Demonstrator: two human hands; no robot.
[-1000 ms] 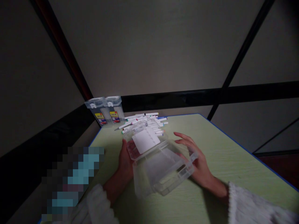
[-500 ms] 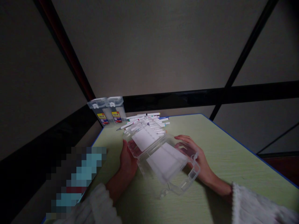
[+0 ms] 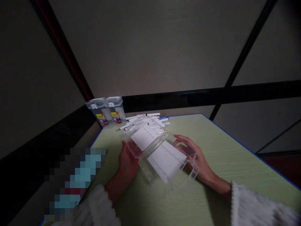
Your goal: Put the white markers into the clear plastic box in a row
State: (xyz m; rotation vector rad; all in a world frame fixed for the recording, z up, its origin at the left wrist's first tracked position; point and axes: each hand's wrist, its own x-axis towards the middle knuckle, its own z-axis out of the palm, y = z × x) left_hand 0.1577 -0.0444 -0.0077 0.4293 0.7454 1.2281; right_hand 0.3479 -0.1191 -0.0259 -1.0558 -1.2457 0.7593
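Observation:
A clear plastic case (image 3: pixel 152 150) lies unfolded between my hands, its two hinged halves spread apart and each showing a white sheet (image 3: pixel 167 160). My left hand (image 3: pixel 127 158) holds the left side, with its fingers seen through the clear plastic. Around the right side is my right hand (image 3: pixel 197 157), its fingers curled behind the wall near the handle. Just beyond the case, a heap of white markers (image 3: pixel 154 121) with coloured ends lies on the table, partly covered by the case's far half.
Two closed clear boxes (image 3: pixel 105 110) with yellow labels stand at the table's far left corner. A pixelated turquoise item (image 3: pixel 80 179) lies along the left edge. The pale green table (image 3: pixel 230 157) has a blue edge, and panelled walls rise behind it.
The case has tilted slightly in my hands, and its near half shows more of the white sheet. Both hands keep their hold. The whole view has shifted a little.

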